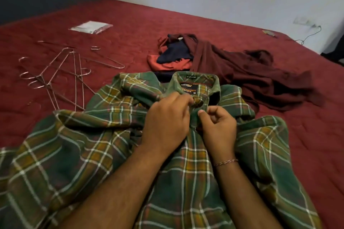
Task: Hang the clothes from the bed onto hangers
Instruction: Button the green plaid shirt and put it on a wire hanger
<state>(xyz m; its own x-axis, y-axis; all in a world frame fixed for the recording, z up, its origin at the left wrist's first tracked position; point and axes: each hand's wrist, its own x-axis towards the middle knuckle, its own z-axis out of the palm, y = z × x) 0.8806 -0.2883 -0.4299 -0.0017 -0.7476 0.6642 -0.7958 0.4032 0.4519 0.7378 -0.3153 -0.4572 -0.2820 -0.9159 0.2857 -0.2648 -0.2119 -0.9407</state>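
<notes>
Hands, left (165, 117) and right (217, 124), each grip pinching one plaid shirt (93, 154) (collar).

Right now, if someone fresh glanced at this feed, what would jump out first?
The green plaid shirt spread across the near half of the red bed, with the left hand and right hand both pinching the fabric just below its collar. Next, the tangle of wire hangers lying to the left, and the heap of maroon, navy and orange clothes beyond the shirt.
</notes>
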